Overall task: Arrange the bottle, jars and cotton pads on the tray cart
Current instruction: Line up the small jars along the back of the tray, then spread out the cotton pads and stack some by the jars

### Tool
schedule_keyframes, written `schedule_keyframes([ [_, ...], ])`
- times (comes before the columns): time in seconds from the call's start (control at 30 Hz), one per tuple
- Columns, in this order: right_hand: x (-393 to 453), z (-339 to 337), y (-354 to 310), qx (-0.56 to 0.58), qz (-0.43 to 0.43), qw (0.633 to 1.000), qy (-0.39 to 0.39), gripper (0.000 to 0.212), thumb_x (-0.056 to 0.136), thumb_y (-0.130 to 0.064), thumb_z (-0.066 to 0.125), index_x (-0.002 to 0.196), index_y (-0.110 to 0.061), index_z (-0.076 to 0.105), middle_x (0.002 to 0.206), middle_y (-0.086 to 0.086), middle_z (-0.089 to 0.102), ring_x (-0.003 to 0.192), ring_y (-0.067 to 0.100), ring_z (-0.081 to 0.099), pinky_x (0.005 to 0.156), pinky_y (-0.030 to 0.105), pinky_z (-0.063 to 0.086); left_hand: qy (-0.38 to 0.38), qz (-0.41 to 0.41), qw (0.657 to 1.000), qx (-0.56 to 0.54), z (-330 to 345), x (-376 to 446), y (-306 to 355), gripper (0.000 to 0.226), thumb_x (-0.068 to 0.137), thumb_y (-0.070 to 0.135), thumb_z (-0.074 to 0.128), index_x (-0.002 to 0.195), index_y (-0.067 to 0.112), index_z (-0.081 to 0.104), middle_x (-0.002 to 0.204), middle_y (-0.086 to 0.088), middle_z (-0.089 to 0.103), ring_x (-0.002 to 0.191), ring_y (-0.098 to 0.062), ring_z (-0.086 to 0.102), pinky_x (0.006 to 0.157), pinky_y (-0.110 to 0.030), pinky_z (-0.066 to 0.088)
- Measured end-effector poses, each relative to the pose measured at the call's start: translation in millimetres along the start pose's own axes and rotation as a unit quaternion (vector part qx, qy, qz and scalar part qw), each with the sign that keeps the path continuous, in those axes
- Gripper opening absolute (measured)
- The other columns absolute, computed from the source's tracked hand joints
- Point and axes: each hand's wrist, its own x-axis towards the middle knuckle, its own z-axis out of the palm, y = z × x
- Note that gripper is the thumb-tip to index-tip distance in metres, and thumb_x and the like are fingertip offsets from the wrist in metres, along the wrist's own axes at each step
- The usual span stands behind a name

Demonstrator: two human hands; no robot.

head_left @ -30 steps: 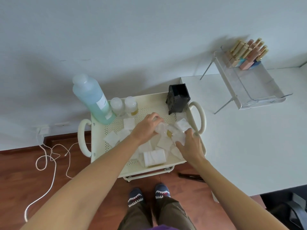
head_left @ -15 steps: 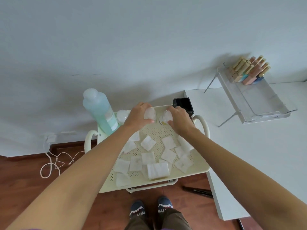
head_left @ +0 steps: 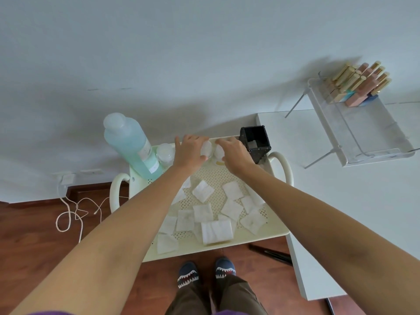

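A cream perforated tray cart (head_left: pixel 276 233) stands in front of me. At its back left is a tall bottle (head_left: pixel 130 144) of pale blue liquid, with a small clear jar (head_left: pixel 165 153) beside it. My left hand (head_left: pixel 189 153) is closed around a second clear jar (head_left: pixel 206 149) at the back edge of the tray. My right hand (head_left: pixel 234 153) grips a third jar (head_left: pixel 219 152) right next to it. Several white square cotton pads (head_left: pixel 203 190) lie scattered over the tray, with a small stack (head_left: pixel 216 230) near the front.
A black open box (head_left: pixel 255 142) sits at the tray's back right corner. A white table (head_left: pixel 354 212) adjoins the cart on the right, bearing a clear rack (head_left: pixel 363 133) with several lipsticks (head_left: pixel 361 85). A white cable (head_left: pixel 68 208) lies on the wooden floor at left.
Both hands lifted a jar each from among the pads in the tray's middle and carried them to the back edge, where they now sit close together.
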Motion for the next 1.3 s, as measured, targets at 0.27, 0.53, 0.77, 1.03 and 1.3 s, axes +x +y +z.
schedule_keyframes([
  [0.27, 2.2, 1.5, -1.0, 0.014, -0.003, 1.0, 0.017, 0.064, 0.083, 0.013, 0.061, 0.136, -0.017, 0.044, 0.129, 0.019, 0.05, 0.11, 0.034, 0.055, 0.082, 0.04, 0.055, 0.006, -0.024, 0.999, 0.022, 1.6, 1.7, 2.9, 0.062, 0.084, 0.031, 0.068, 0.139, 0.024, 0.043, 0.136, -0.004, 0.055, 0.132, -0.027, 0.041, 0.114, -0.057, 0.016],
  [0.53, -16.7, -6.2, 4.9, -0.005, -0.042, 0.998, 0.037, 0.061, 0.083, 0.015, 0.057, 0.135, -0.013, 0.041, 0.14, 0.022, 0.042, 0.114, 0.037, 0.055, 0.082, 0.039, 0.056, 0.013, -0.02, 0.999, 0.024, 6.3, -10.7, 6.4, 0.075, 0.084, 0.029, 0.068, 0.146, 0.018, 0.028, 0.151, -0.008, 0.034, 0.141, -0.028, 0.029, 0.115, -0.056, 0.017],
  [0.77, -98.4, -1.7, 51.5, 0.034, 0.021, 0.998, 0.052, 0.039, 0.089, -0.003, 0.058, 0.127, -0.004, 0.047, 0.124, 0.019, 0.052, 0.109, 0.035, 0.054, 0.087, 0.041, 0.052, -0.023, 0.031, 0.995, -0.092, 16.5, -86.4, 8.1, 0.057, 0.086, 0.031, 0.064, 0.136, 0.014, 0.044, 0.131, -0.007, 0.048, 0.122, -0.025, 0.046, 0.104, -0.038, 0.04],
  [1.03, -126.5, 24.6, 77.5, -0.062, 0.094, 0.992, -0.063, 0.064, 0.09, -0.028, 0.063, 0.137, 0.002, 0.031, 0.13, 0.024, 0.044, 0.122, 0.037, 0.047, 0.102, 0.04, 0.044, -0.271, -0.057, 0.958, -0.071, 50.0, -161.5, 9.6, 0.055, 0.089, 0.054, 0.051, 0.129, 0.017, 0.054, 0.129, -0.006, 0.047, 0.123, -0.023, 0.044, 0.104, -0.043, 0.039],
  [1.3, -131.3, 31.4, 70.1, -0.166, 0.088, 0.98, -0.058, 0.066, 0.086, -0.012, 0.059, 0.141, -0.002, 0.026, 0.121, 0.023, 0.051, 0.112, 0.036, 0.052, 0.093, 0.038, 0.049, -0.27, -0.096, 0.951, -0.117, 51.7, -183.1, 18.4, 0.052, 0.081, 0.055, 0.06, 0.119, 0.023, 0.049, 0.111, -0.007, 0.055, 0.101, -0.021, 0.051, 0.088, -0.038, 0.046],
])
